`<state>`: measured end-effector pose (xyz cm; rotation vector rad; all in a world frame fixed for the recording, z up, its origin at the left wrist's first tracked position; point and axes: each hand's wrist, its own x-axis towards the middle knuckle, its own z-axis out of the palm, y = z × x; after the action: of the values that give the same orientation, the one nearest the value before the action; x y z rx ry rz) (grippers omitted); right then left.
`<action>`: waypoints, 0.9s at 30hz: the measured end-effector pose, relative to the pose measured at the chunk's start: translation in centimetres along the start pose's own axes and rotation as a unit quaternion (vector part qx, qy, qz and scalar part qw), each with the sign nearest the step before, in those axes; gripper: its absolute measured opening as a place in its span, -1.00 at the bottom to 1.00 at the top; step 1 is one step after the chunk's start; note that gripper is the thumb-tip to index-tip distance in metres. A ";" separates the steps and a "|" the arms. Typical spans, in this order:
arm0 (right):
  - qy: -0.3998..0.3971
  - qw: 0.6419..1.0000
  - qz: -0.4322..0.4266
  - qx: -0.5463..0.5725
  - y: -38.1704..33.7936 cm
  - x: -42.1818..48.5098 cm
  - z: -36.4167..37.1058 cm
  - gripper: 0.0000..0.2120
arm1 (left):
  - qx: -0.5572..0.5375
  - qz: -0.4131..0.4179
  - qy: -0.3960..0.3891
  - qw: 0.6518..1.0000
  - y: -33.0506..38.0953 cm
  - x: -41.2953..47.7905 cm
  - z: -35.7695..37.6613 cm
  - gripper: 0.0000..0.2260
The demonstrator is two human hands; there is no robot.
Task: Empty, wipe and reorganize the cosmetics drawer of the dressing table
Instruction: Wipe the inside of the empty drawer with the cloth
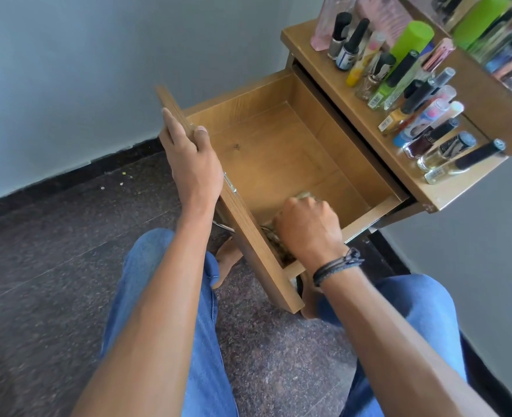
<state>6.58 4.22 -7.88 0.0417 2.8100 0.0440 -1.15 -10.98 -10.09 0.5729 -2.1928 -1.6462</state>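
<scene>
The wooden drawer (281, 145) of the dressing table is pulled out and nothing lies on its visible floor. My left hand (191, 158) holds the top edge of the drawer front (248, 236), thumb inside and fingers over the outer face. My right hand (307, 228) is inside the drawer at its near corner, fingers curled round a crumpled greenish-brown cloth (274, 236) pressed to the drawer floor. Most of the cloth is hidden under that hand. Several cosmetic bottles (399, 82) stand in rows on the table top (314, 52).
A mirror (501, 34) behind the bottles reflects them. A grey wall runs along the left and right. The floor (53, 251) is dark speckled stone with a few crumbs near the skirting. My knees in blue jeans (206, 341) are below the drawer, with a bare foot under it.
</scene>
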 end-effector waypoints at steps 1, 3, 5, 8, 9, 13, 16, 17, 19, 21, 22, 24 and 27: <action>0.004 1.000 0.021 0.014 0.7 0.5 -0.2 -0.78 | 0.002 0.000 0.000 1.000 0.0 0.0 0.0 -0.45; 0.004 0.998 0.070 0.007 2.5 1.5 -1.0 -0.74 | 0.003 0.001 0.001 1.000 -0.1 -0.1 0.0 -0.45; -0.004 0.994 0.110 -0.016 4.2 2.2 -1.6 -0.71 | 0.006 0.002 0.002 1.000 0.0 -0.1 0.0 -0.46; -0.008 0.993 0.118 -0.028 4.7 2.5 -1.5 -0.69 | 0.006 -0.002 0.001 1.000 0.0 -0.2 0.0 -0.46; -0.010 0.993 0.112 -0.033 4.6 2.2 -1.3 -0.69 | 0.005 -0.002 0.002 1.000 0.0 -0.2 0.0 -0.46; -0.020 0.998 0.044 -0.028 3.4 0.8 -0.8 -0.74 | 0.003 0.001 0.004 1.000 0.1 -0.2 0.1 -0.46; -0.049 0.998 -0.011 0.026 1.7 0.1 0.4 -0.69 | 0.002 0.002 0.005 1.000 0.2 -0.2 0.1 -0.46; -0.055 0.997 -0.026 0.041 1.3 0.1 0.9 -0.70 | 0.003 0.003 0.005 1.000 0.2 -0.2 0.1 -0.46; -0.064 0.995 -0.044 0.063 0.9 0.2 1.6 -0.68 | 0.003 0.001 0.004 1.000 0.2 -0.3 0.1 -0.46; -0.081 0.993 -0.051 0.061 0.9 0.4 1.4 -0.67 | 0.003 0.000 0.004 1.000 0.1 -0.3 0.1 -0.46; -0.091 0.993 -0.057 0.056 0.8 0.6 1.1 -0.69 | 0.004 -0.002 0.004 1.000 0.1 -0.2 0.1 -0.46; -0.086 0.992 -0.079 0.053 0.5 1.2 0.3 -0.65 | 0.003 -0.006 0.004 1.000 0.1 -0.1 0.2 -0.46; -0.046 0.992 -0.110 0.037 -0.5 3.5 -0.7 -0.43 | 0.006 -0.008 0.001 1.000 0.1 0.0 0.2 -0.45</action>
<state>3.04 3.83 -8.31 -0.2431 2.7061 -0.1116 -1.22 -10.82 -10.07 0.5963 -2.2037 -1.6413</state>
